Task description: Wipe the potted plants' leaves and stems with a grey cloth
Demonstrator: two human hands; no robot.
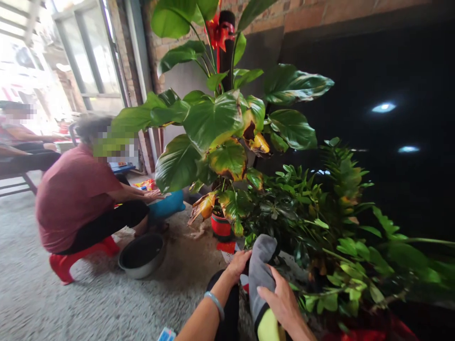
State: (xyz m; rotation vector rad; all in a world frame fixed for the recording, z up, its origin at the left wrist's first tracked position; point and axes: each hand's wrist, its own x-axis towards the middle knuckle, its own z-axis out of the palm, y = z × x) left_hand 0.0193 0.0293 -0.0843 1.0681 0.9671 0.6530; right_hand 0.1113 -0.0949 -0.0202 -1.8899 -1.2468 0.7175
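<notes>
In front of me is a grey sock-shaped fabric piece (262,270), its rounded end pointing up and away. A dark band divides the grey part from a yellow-green part (269,327) near the bottom edge of the view. My right hand (282,296) grips it from the right, thumb lying across the top. At its upper left edge, my left hand (239,265) holds it, with the fingertips partly hidden behind the cloth. A pale bangle (215,303) circles my left wrist.
A large potted plant (213,118) stands straight ahead, with leafy plants (320,227) to the right. On the left, a person in a red shirt (76,194) sits on a red stool (60,269), hands at blue cloth (167,203). A grey basin (142,255) lies between us.
</notes>
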